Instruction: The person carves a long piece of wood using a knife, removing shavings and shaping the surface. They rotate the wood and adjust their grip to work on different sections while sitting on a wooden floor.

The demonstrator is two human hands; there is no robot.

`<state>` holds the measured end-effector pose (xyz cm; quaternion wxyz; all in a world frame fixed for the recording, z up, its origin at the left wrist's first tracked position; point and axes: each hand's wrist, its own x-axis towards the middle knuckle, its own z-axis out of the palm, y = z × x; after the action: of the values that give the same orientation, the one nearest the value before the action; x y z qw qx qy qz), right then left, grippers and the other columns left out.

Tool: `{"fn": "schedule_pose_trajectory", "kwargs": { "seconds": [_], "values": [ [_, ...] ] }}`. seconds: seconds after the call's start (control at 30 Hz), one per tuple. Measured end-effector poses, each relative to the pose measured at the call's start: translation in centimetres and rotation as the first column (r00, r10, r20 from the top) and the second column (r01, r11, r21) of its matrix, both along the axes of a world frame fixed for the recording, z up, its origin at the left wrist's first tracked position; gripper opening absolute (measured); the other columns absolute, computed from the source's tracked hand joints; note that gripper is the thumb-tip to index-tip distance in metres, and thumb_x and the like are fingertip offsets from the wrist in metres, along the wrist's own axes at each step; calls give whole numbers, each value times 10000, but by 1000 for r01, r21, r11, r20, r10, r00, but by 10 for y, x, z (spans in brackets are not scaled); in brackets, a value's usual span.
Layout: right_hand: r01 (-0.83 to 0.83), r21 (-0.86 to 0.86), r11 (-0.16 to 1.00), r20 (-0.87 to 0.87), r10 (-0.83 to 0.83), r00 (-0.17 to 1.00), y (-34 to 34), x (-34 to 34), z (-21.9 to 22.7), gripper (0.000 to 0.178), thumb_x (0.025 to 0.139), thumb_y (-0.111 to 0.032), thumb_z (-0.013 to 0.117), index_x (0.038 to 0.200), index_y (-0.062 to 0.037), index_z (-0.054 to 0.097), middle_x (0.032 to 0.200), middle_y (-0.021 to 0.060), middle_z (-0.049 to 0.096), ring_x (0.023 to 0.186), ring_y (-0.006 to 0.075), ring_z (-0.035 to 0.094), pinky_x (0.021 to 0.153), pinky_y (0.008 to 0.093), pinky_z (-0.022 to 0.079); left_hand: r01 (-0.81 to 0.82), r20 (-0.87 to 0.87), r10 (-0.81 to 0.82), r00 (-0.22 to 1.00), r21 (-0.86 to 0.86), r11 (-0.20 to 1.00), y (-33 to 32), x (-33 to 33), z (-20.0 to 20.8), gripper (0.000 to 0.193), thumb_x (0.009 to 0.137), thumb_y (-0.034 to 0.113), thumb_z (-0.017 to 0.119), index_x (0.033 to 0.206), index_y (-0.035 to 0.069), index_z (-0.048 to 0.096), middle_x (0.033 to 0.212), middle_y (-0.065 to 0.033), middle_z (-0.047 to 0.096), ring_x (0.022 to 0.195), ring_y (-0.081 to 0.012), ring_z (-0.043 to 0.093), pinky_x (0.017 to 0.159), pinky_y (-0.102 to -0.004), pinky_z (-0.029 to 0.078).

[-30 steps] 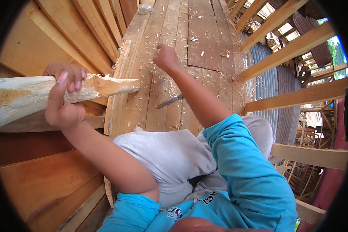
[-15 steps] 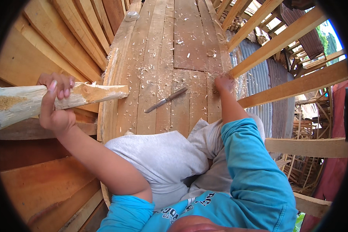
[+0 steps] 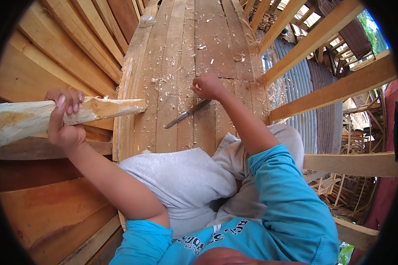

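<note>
My left hand is wrapped round a pale, peeled wooden pole, whose roughly trimmed end reaches over the left edge of the plank platform. A knife with a dark handle lies aslant on the planks in front of my lap, its blade toward the lower left. Just beyond the handle's end is my right hand, with its fingers curled in; anything inside them is hidden. It seems to be apart from the knife, though the gap is hard to judge.
Wood shavings are scattered over the plank platform. Wooden boards line the left side. Along the right run wooden rails, with corrugated metal sheets beyond them. A small clear object sits at the far left edge.
My right hand has left the platform's right edge and swung left to above the knife's handle end, its fingers now curled. The left hand and pole stay nearly still.
</note>
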<state>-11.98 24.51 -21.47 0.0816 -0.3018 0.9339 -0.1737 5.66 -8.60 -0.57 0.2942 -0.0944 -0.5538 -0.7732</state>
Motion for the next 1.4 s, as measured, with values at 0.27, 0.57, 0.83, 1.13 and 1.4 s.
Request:
{"fn": "schedule_pose_trajectory", "kwargs": {
  "seconds": [0.27,0.57,0.83,1.13,1.4],
  "values": [
    [-372,557,743,233,289,928,6,47,5,211,775,-158,672,961,-65,706,963,149,698,933,354,673,776,455,542,15,-11,-15,1000,5,1000,5,-4,1,154,792,79,574,775,84,421,641,-23,363,631,-133,372,721,-337,365],
    [515,106,850,1,-518,855,41,28,-9,608,939,-405,516,1274,98,453,1273,343,481,1238,449,449,1024,490,384,3,-25,-2,1000,40,999,4,-3,-1,152,791,79,574,775,81,423,633,-23,366,627,-137,381,719,-334,372],
    [834,161,527,45,-848,527,-19,39,-47,917,965,-618,300,1487,105,87,1556,337,30,1463,450,-49,1186,493,3,-55,-4,55,998,48,997,-1,-2,-1,143,791,78,564,761,83,424,637,-21,368,629,-138,384,718,-332,371],
    [-135,-243,961,-100,114,988,-109,65,-26,729,981,-408,460,1477,61,206,1533,293,209,1441,413,194,1184,468,180,-24,-25,24,999,16,1000,-3,-2,-1,151,775,90,576,738,82,430,621,-25,385,625,-145,397,706,-340,379],
    [-849,5,528,12,849,528,-3,53,-24,663,981,-409,453,1492,-29,270,1560,172,253,1444,318,252,1198,452,194,-35,-10,36,999,39,999,-1,-2,1,160,767,92,584,735,84,427,621,-29,395,619,-142,400,703,-334,377]
  ]
}}
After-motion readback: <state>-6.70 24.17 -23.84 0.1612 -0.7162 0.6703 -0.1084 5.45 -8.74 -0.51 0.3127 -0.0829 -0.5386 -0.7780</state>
